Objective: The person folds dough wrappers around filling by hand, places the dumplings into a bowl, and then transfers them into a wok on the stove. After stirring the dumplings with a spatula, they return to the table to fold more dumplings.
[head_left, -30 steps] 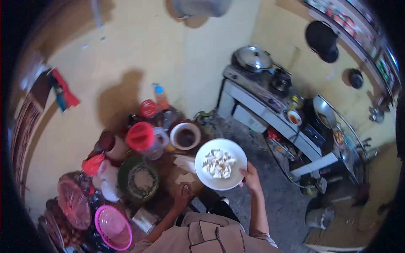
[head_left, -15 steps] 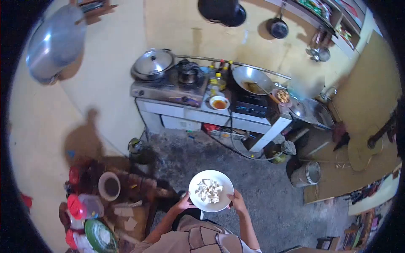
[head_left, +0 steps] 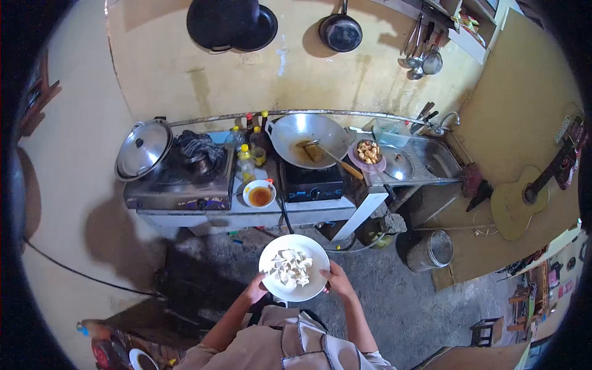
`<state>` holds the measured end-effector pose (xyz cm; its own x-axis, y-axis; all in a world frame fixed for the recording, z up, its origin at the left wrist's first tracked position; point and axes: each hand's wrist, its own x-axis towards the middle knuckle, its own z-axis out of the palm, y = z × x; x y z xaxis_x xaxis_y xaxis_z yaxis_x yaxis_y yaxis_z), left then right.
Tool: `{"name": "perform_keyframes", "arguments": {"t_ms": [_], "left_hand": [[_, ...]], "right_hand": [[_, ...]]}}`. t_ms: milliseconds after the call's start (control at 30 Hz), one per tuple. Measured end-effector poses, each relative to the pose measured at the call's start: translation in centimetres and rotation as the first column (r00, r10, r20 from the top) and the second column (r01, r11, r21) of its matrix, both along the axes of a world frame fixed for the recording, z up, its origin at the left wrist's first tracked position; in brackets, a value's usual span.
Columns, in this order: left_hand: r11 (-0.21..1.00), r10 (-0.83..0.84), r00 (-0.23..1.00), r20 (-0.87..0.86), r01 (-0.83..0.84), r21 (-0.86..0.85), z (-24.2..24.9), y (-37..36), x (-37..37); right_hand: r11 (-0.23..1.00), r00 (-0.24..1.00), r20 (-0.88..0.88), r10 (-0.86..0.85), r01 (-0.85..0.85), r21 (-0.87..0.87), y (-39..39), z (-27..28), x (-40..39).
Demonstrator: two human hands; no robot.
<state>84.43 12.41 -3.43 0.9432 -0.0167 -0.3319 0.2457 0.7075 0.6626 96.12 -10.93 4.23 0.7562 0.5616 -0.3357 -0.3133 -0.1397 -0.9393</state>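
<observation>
A metal counter [head_left: 265, 213] carries a lidded pot [head_left: 143, 148] at nine o'clock, a sauce bowl [head_left: 259, 194] centre, and a wok [head_left: 306, 140] at two o'clock.

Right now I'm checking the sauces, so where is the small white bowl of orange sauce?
The small white bowl of orange sauce sits on the counter's front edge, between the grey stove on its left and the black burner on its right.

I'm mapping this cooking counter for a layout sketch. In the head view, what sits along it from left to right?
Lidded pot → small bowl of orange sauce → wok on the black burner → pink plate of fried pieces → sink.
</observation>
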Motion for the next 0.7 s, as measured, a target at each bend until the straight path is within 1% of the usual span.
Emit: {"name": "perform_keyframes", "arguments": {"t_ms": [33,133,167,200,233,267,300,333,367,400,433,467,500,567,600,667,700], "left_hand": [[1.0,-0.008,1.0,0.0,0.008,0.0,0.3,0.6,1.5],[0.997,0.081,0.997,-0.017,-0.081,-0.001,0.3,1.6,5.8],[0.994,0.112,0.993,-0.02,-0.112,0.002,0.4,2.0,7.3],[0.985,0.173,0.981,-0.082,-0.174,0.001,1.3,2.1,8.6],[0.982,0.188,0.981,-0.051,-0.188,0.006,1.4,2.3,9.7],[0.98,0.201,0.979,-0.02,-0.201,0.006,1.3,2.5,10.7],[0.977,0.215,0.977,0.009,-0.215,0.001,1.2,2.7,11.7],[0.979,0.199,0.979,0.049,-0.201,0.035,1.6,3.3,12.8],[0.979,0.195,0.98,0.044,-0.197,0.054,1.9,3.7,13.8],[0.978,0.191,0.981,0.039,-0.193,0.074,2.7,4.1,14.7],[0.977,0.187,0.982,0.036,-0.19,0.094,3.3,4.4,15.7],[0.971,0.221,0.974,0.048,-0.224,0.081,3.8,4.5,16.6],[0.965,0.252,0.968,0.002,-0.252,0.073,3.3,4.7,17.6],[0.951,0.309,0.947,-0.087,-0.305,0.056,1.9,5.8,19.1],[0.941,0.337,0.939,-0.069,-0.332,0.068,1.4,6.2,19.7],[0.932,0.348,0.936,-0.046,-0.341,0.124,0.5,6.8,20.4],[0.927,0.354,0.934,-0.041,-0.344,0.15,1.4,6.8,21.0]], "right_hand": [[1.0,1.0,0.011,0.003,-0.002,-0.029,0.4,0.2,1.6],[0.995,0.998,0.044,0.035,-0.031,-0.1,1.0,0.5,6.6],[0.997,0.997,0.07,0.017,-0.011,-0.082,1.1,0.4,8.6],[0.998,0.995,0.095,-0.003,0.009,-0.063,1.2,0.2,10.7],[0.999,0.993,0.12,-0.019,0.024,-0.039,1.4,0.2,12.5],[0.996,0.99,0.134,-0.034,0.045,-0.074,1.5,0.8,14.2],[0.994,0.982,0.169,-0.082,0.092,-0.053,1.7,0.2,16.0],[0.99,0.971,0.204,-0.126,0.136,-0.038,2.2,-0.2,18.3],[0.984,0.956,0.241,-0.168,0.176,-0.014,2.7,-0.7,20.6],[0.978,0.924,0.338,-0.178,0.205,-0.045,3.8,1.6,22.0],[0.974,0.894,0.403,-0.196,0.225,-0.026,4.7,1.7,23.8],[0.98,0.875,0.454,-0.168,0.2,-0.024,5.4,1.3,25.8],[0.985,0.853,0.503,-0.141,0.174,-0.02,5.9,0.7,27.8],[0.987,0.853,0.519,-0.058,0.127,-0.099,7.2,0.7,31.3],[0.996,0.855,0.516,-0.048,0.077,-0.035,7.8,0.4,32.6],[0.998,0.897,0.442,-0.015,0.039,-0.046,8.6,-0.1,34.4],[0.999,0.912,0.409,-0.003,0.023,-0.042,9.0,-0.4,34.9]]}}
